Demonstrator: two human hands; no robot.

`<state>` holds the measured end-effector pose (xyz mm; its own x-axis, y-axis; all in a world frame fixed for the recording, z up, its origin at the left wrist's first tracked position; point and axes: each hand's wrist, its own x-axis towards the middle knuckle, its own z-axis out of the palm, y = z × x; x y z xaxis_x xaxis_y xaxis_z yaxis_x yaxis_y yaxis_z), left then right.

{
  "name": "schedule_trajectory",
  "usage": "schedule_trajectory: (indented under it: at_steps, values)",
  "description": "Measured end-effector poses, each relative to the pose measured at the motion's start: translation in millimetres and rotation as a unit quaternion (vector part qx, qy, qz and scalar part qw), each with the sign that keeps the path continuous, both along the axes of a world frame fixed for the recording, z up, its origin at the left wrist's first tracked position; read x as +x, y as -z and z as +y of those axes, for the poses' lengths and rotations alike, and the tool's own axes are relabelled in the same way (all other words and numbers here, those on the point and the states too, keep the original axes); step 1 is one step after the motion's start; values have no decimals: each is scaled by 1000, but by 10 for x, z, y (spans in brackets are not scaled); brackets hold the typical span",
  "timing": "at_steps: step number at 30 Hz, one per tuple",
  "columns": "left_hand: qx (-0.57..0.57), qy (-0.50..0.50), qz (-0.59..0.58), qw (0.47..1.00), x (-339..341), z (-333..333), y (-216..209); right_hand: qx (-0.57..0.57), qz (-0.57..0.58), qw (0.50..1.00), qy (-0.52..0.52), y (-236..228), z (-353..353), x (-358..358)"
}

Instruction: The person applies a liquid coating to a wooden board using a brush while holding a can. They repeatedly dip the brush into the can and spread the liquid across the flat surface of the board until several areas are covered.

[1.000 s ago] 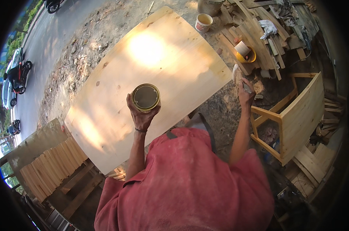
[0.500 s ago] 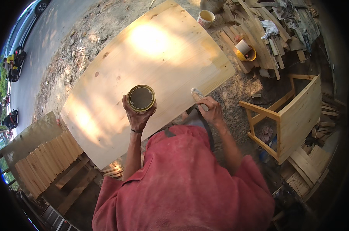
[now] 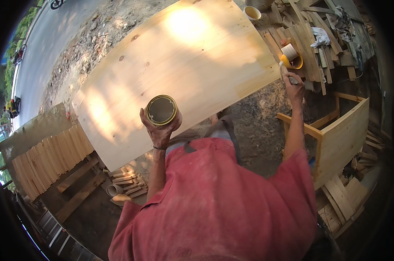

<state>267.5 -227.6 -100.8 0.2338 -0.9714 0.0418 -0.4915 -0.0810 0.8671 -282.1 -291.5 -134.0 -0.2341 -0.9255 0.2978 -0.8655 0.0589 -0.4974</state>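
left hand (image 3: 160, 134), grip clasped round open tin (image 3: 161, 110) above wooden panel (image 3: 179, 74), right hand (image 3: 295, 89), grip pinching brush (image 3: 283, 71) near panel's right corner

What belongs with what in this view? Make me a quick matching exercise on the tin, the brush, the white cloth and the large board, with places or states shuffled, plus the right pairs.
Things
1. round tin
2. brush
3. white cloth
4. large pale board

Places or states
A. on the heap of wooden planks
B. held in the right hand
C. lit by a glaring bright patch
D. held in the left hand

Right pairs: 1-D; 2-B; 3-A; 4-C
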Motion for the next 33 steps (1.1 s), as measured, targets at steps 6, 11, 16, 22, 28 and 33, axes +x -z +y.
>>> schedule_trajectory:
  at_steps: [6,11,16,22,28,33]
  values:
    - [-23,-4,19,1000,596,296,26,26,102,993,-45,329,656,2275]
    - [-25,-23,36,999,1349,581,7,33,29,989,-140,165,1225,3871]
    - [-46,-23,-48,998,2094,841,99,100,-212,944,-231,13,1419,4663]
    - [-43,-95,-2,995,2345,1082,8,153,-394,905,-51,338,989,3217]
    - [-34,-159,10,987,1970,1316,35,103,-305,947,-1,294,623,1597]
    - [-11,-144,41,989,1520,1496,11,29,-55,998,30,102,268,1113]
